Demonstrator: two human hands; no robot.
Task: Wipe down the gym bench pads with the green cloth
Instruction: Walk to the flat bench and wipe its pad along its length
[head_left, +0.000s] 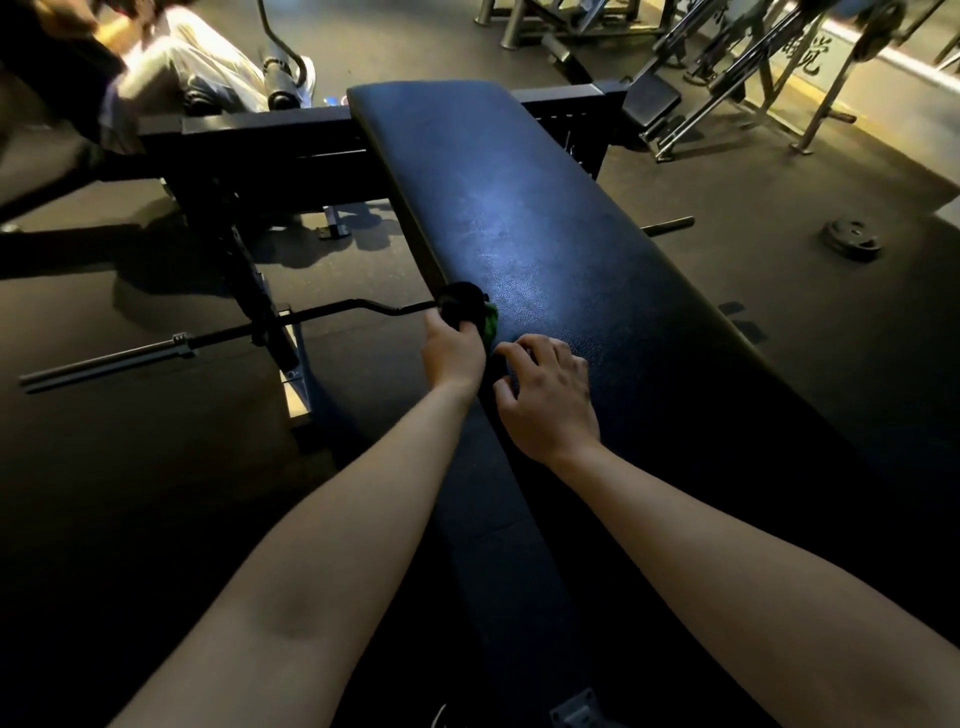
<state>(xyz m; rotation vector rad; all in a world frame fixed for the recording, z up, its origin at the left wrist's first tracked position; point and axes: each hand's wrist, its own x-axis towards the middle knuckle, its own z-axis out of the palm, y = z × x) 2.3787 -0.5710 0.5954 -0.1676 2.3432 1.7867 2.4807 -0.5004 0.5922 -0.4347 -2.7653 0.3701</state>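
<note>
Bare forearms (332, 545), left hand (453, 352), right hand (550, 400)

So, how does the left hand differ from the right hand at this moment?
The left hand grips the green cloth with a dark object; the right hand seems to hold nothing. The left hand is at the left edge of the bench pad; the right hand rests on its top, nearer the camera. Both have bent fingers.

I'm seeing a dim gym here: dark rubber floor (156, 493), EZ curl bar (208, 340) lying left, weight plate (852, 240) right, machines (753, 67) behind.
</note>
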